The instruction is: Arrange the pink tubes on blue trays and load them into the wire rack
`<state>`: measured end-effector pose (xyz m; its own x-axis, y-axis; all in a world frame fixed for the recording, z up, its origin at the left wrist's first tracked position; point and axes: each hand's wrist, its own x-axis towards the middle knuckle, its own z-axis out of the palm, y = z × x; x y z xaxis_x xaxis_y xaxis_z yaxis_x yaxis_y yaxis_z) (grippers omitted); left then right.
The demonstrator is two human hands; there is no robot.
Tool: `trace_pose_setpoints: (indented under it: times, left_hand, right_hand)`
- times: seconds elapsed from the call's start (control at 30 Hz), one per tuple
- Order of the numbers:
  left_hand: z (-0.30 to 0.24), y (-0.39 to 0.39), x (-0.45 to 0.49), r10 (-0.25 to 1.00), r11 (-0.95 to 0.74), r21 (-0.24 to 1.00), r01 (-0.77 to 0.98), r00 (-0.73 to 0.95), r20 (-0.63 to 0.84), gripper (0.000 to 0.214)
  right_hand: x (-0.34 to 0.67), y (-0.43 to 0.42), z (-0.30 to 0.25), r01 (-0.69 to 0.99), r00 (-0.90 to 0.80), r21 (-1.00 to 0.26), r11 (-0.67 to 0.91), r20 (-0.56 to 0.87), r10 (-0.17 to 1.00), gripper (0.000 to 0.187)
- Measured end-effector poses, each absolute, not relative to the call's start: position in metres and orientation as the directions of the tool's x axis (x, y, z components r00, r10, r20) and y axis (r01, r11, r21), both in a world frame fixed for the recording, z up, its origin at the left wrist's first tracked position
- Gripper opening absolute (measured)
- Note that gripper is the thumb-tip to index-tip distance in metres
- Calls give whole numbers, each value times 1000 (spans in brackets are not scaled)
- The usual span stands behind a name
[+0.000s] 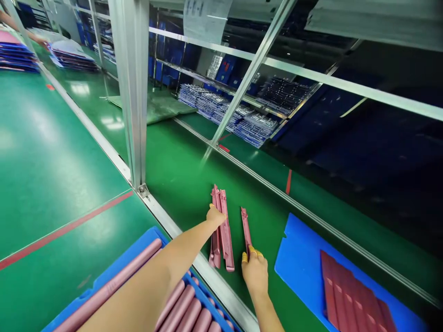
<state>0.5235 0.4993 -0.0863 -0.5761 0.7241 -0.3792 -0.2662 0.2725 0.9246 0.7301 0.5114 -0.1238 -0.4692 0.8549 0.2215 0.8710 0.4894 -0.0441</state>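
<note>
Several long, narrow pink plastic strips (226, 244) lie side by side on the green work surface. Over their upper half is my left hand (215, 216), its fingers closed around them and partly hidden. To the right, my right hand (256, 273) grips the near end of a single pink strip (245, 226), whose far end points away from me. Yellow covers show on the fingertips of both hands. Below my left forearm, a blue tray (140, 244) holds several pink tube-shaped pieces (188, 306), partly hidden by the arm.
At right, a blue sheet (299, 249) carries darker pink pieces (349, 290). A metal post (133, 92) rises from the rail left of my hands. Behind stand racks with stacked blue trays (254, 127). Another person's arm (34, 37) reaches toward stacks at far left.
</note>
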Motion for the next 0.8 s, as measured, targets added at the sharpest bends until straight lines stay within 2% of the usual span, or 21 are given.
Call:
trace_pose_setpoints:
  times: [0.1,0.17,0.27,0.37,0.47,0.53,0.67,0.8]
  left_hand:
    - [-80,498,522,713,360,930,-74,-622,-325,66]
    - [-75,496,520,717,377,925,52,-648,-256,70]
    - [-73,490,513,726,391,900,190,-665,-176,59]
    - [-76,481,500,711,412,868,278,-693,-116,50]
    - [-80,469,484,704,423,837,347,-707,-62,54]
    - [-81,458,474,712,422,824,378,-701,-43,58]
    - [-73,418,456,712,415,819,397,-701,-21,57]
    - [-52,343,447,731,318,862,396,-681,43,51]
  right_hand:
    - [731,511,-129,877,-467,10,481,256,846,46]
    - [726,508,-130,875,-459,14,483,340,821,46]
    - [713,500,-130,808,-525,25,589,484,700,49]
    - [696,490,-129,717,-612,52,695,524,592,56]
    - [680,473,-125,658,-645,33,752,541,540,57]
    - [669,458,-121,583,-706,24,812,510,492,54]
    - [646,429,-117,401,-877,56,914,312,366,49]
    - [624,418,-118,436,-892,75,897,167,420,51]
